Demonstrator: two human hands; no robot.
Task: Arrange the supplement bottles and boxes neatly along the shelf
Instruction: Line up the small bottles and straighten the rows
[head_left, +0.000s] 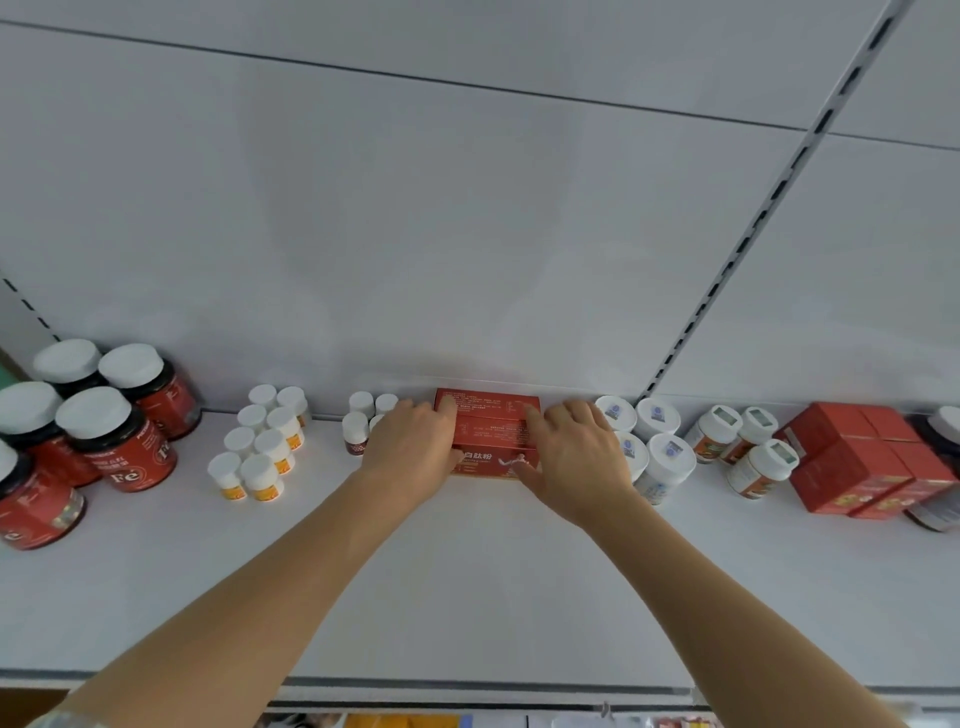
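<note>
Two red boxes (491, 428) stand one behind the other at the middle back of the white shelf (467, 582). My left hand (410, 447) grips their left side and my right hand (576, 457) grips their right side, thumbs over the front box. Small white-capped bottles (358, 431) sit partly hidden behind my left hand. White-lidded bottles (665, 457) stand just right of my right hand.
Large dark bottles with red labels (117, 441) crowd the far left. A double row of small orange-labelled bottles (260, 447) stands left of centre. Right of centre are three white bottles (748, 447), stacked red boxes (862, 467) and a dark bottle (940, 431). Behind runs the back panel.
</note>
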